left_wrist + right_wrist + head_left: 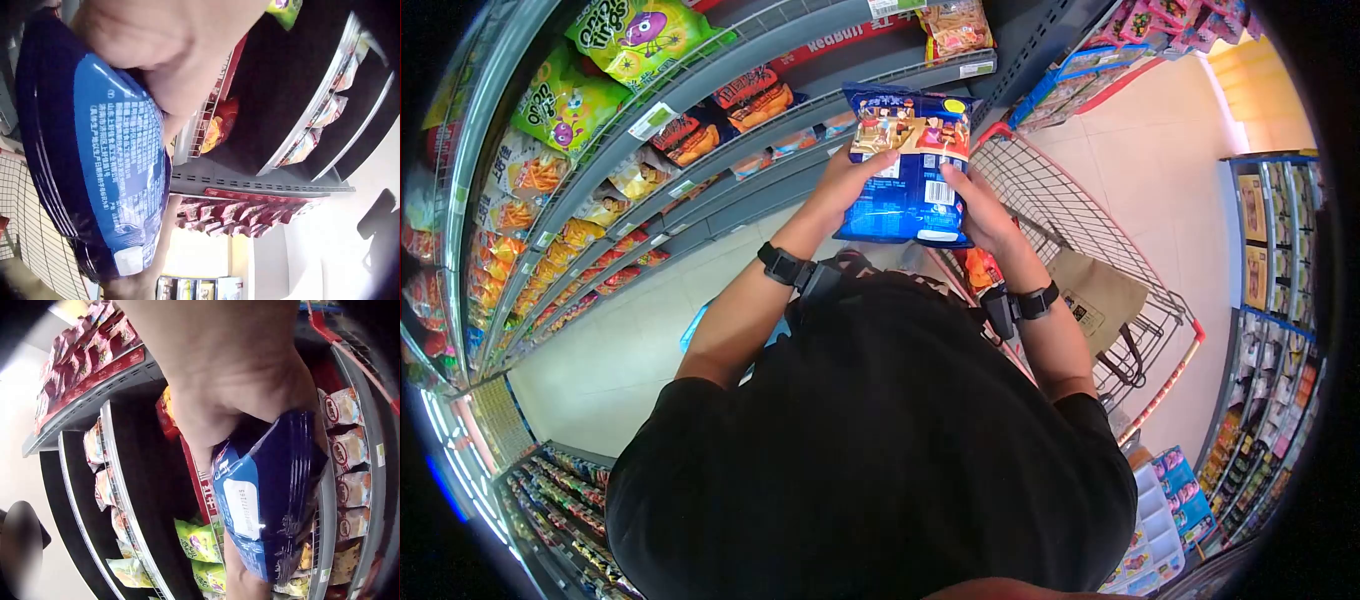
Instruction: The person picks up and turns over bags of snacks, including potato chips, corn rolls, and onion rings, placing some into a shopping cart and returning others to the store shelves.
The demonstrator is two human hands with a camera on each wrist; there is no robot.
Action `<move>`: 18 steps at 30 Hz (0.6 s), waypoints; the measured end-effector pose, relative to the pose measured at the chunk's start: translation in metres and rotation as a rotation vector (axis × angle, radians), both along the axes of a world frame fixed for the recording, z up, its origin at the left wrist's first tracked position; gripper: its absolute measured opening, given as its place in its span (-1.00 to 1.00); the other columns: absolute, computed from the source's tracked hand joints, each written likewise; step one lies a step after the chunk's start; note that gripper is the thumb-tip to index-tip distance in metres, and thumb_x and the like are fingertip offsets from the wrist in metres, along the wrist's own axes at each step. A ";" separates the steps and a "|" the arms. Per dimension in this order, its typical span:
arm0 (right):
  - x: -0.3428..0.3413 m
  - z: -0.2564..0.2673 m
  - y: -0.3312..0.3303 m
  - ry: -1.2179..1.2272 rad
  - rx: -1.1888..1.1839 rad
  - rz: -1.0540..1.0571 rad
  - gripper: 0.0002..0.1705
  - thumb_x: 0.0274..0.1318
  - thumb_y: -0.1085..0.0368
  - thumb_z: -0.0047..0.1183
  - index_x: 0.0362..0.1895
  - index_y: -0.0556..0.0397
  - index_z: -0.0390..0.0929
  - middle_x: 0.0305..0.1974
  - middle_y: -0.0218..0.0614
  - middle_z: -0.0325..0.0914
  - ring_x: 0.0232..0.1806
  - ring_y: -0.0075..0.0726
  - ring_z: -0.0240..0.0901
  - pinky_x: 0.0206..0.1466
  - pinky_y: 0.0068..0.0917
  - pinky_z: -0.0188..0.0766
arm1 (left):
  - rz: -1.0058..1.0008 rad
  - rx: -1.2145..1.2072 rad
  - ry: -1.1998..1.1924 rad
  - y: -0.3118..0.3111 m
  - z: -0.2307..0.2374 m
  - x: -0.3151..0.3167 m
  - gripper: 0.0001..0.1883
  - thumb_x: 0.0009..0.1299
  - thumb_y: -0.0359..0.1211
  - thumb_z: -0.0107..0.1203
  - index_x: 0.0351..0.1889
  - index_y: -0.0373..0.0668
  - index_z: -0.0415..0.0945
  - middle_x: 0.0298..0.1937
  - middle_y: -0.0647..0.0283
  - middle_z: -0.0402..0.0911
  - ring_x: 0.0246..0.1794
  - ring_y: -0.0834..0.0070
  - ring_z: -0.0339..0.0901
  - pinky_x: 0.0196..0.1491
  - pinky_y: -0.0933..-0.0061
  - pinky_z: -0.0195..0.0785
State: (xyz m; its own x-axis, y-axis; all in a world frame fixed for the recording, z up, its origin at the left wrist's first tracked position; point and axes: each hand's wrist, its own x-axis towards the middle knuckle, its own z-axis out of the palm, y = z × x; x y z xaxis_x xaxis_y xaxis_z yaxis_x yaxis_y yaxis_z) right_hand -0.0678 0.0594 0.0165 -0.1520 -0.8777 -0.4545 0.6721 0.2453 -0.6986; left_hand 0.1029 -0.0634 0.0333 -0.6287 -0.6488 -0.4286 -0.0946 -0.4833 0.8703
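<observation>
A blue snack bag (900, 200) with cartoon figures on its upper part and a barcode lower down is held up in front of the chest. My left hand (847, 183) grips its left side, thumb lying across the printed face. On the other side my right hand (988, 213) grips the bag, thumb beside the barcode. In the left wrist view the bag (119, 169) shows lines of small white print. The right wrist view shows a white label on the bag (244, 509). Most fingers of both hands are hidden behind it.
Store shelves (700, 150) curve along the left and front, holding green snack bags (640, 40) and several other packets. A shopping cart (1040, 170) stands close on the right, with a tan cloth bag (1090, 300) and an orange packet (980, 270) in it. More shelves (1270, 250) line the far right.
</observation>
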 end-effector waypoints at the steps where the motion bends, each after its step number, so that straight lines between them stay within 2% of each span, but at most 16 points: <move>1: 0.002 -0.001 -0.003 0.015 0.022 0.018 -0.31 0.12 0.07 0.20 0.18 0.26 0.25 -0.07 -0.17 0.54 -0.09 -0.36 0.54 -0.04 -0.43 0.51 | 0.012 0.030 -0.013 -0.004 0.000 0.000 -0.45 0.32 -0.23 0.22 0.20 -0.27 0.32 0.02 0.18 0.56 -0.10 0.49 0.57 -0.07 0.47 0.48; 5: 0.004 -0.009 -0.017 0.024 0.071 0.035 -0.29 0.10 0.06 0.22 0.16 0.26 0.26 -0.08 -0.16 0.55 -0.12 -0.37 0.55 -0.06 -0.44 0.52 | -0.013 0.120 0.028 -0.018 -0.010 0.005 -0.42 0.32 -0.20 0.22 0.22 -0.25 0.30 0.05 0.16 0.55 -0.07 0.48 0.57 -0.06 0.47 0.49; 8: 0.007 -0.012 -0.029 0.055 0.063 -0.035 -0.29 0.04 0.12 0.27 0.14 0.27 0.27 -0.09 -0.15 0.55 -0.17 -0.35 0.57 -0.11 -0.43 0.54 | 0.069 0.148 0.011 -0.029 -0.014 0.005 -0.38 0.28 -0.25 0.25 0.23 -0.29 0.27 0.07 0.13 0.52 -0.04 0.44 0.55 0.00 0.42 0.43; 11: 0.012 -0.015 -0.047 0.232 0.066 -0.151 -0.31 0.01 0.23 0.29 0.14 0.28 0.24 -0.12 -0.15 0.55 -0.20 -0.34 0.57 -0.12 -0.43 0.54 | 0.226 -0.566 -0.162 -0.043 -0.053 0.012 -0.33 0.25 -0.23 0.27 0.26 -0.25 0.23 0.10 0.11 0.47 -0.01 0.43 0.51 -0.03 0.41 0.43; 12: 0.015 -0.014 -0.053 0.304 0.057 -0.192 -0.31 0.01 0.25 0.28 0.14 0.29 0.24 -0.13 -0.16 0.55 -0.21 -0.35 0.57 -0.13 -0.44 0.54 | 0.172 -0.660 -0.237 -0.046 -0.038 0.015 -0.38 0.28 -0.32 0.24 0.27 -0.18 0.23 0.11 0.12 0.42 0.05 0.41 0.44 0.06 0.40 0.38; 13: 0.018 -0.015 -0.058 0.377 0.048 -0.233 -0.31 0.00 0.27 0.28 0.14 0.29 0.23 -0.14 -0.16 0.55 -0.22 -0.35 0.56 -0.13 -0.45 0.53 | 0.078 -0.596 -0.193 -0.051 -0.035 0.016 -0.37 0.28 -0.30 0.24 0.28 -0.16 0.23 0.11 0.13 0.42 0.05 0.41 0.44 0.04 0.41 0.38; 15: 0.026 -0.017 -0.070 0.442 -0.021 -0.189 -0.29 0.00 0.30 0.27 0.18 0.26 0.20 0.00 -0.11 0.44 -0.09 -0.32 0.50 -0.12 -0.44 0.54 | -0.108 -0.457 -0.104 -0.057 -0.031 0.017 -0.36 0.27 -0.27 0.25 0.29 -0.13 0.22 0.10 0.15 0.42 0.05 0.41 0.43 0.02 0.43 0.37; 16: 0.036 -0.017 -0.074 0.460 -0.080 -0.176 -0.28 -0.01 0.30 0.27 0.19 0.24 0.19 0.04 -0.11 0.40 -0.03 -0.30 0.47 -0.10 -0.44 0.53 | -0.053 -0.474 -0.119 -0.052 -0.027 0.014 -0.33 0.22 -0.22 0.30 0.23 -0.21 0.24 0.06 0.14 0.45 -0.01 0.38 0.48 -0.02 0.36 0.38; 17: 0.045 -0.016 -0.077 0.479 -0.138 -0.161 -0.26 -0.01 0.30 0.28 0.21 0.21 0.19 0.09 -0.11 0.36 0.03 -0.29 0.44 -0.09 -0.44 0.53 | -0.032 -0.493 -0.133 -0.053 -0.023 0.015 -0.32 0.22 -0.22 0.30 0.22 -0.24 0.23 0.07 0.13 0.44 0.00 0.39 0.48 -0.01 0.38 0.39; 18: 0.050 0.001 -0.078 0.480 -0.085 -0.024 -0.17 -0.05 0.33 0.29 0.30 0.10 0.13 0.17 -0.17 0.26 0.18 -0.24 0.30 0.00 -0.41 0.50 | -0.013 -0.513 -0.146 -0.057 -0.018 0.016 -0.32 0.21 -0.22 0.31 0.22 -0.26 0.23 0.08 0.12 0.44 0.01 0.40 0.48 -0.01 0.40 0.39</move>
